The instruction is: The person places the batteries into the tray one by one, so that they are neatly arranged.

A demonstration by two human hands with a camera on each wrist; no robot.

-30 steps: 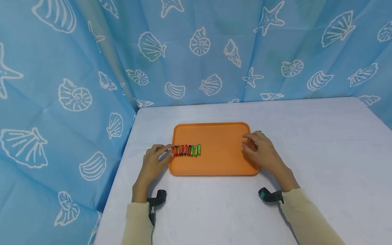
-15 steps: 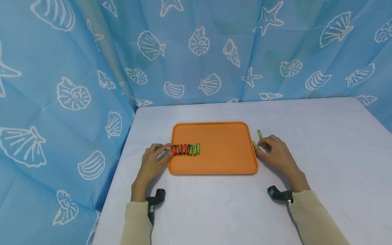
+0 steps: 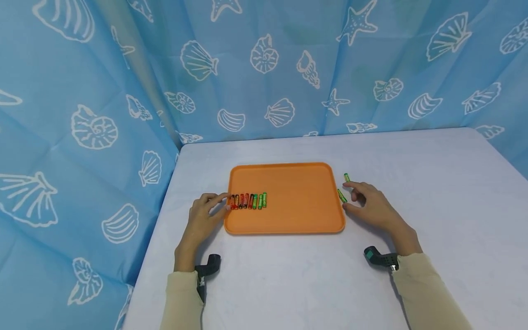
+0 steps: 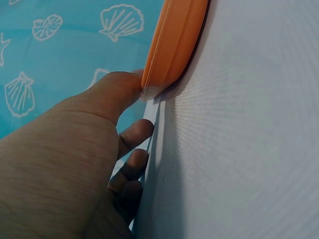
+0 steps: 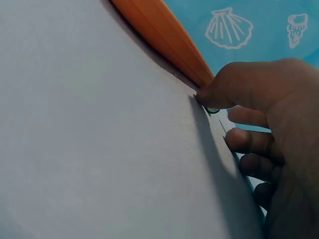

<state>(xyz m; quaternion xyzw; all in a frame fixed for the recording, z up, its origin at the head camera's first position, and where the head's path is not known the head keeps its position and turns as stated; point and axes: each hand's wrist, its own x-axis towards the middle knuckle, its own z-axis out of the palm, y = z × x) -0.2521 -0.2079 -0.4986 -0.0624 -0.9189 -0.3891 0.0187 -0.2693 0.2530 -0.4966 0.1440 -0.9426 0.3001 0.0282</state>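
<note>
Side by side in a row, several small red-and-black batteries (image 3: 241, 201) and 3 green batteries (image 3: 260, 201) lie at the left of an orange tray (image 3: 301, 201). My left hand (image 3: 203, 220) rests at the tray's left rim, thumb and index finger apart, touching the edge beside the row. Two more green batteries lie on the table right of the tray, a nearer battery (image 3: 342, 195) and a farther battery (image 3: 347, 177). Thumb and index finger of my right hand (image 3: 373, 208) are spread around the nearer one. Its end (image 5: 213, 110) shows under the thumb.
A white cloth covers the table (image 3: 288, 279). Behind it and along its left side hangs a blue curtain (image 3: 247, 68) with white shell prints. A black wrist camera (image 3: 208, 266) is strapped to the left wrist, another camera (image 3: 379, 259) to the right.
My right hand has moved right from over the tray's right edge to the table beside it. A green battery it partly hid now lies between its spread fingers. The left hand stays.
</note>
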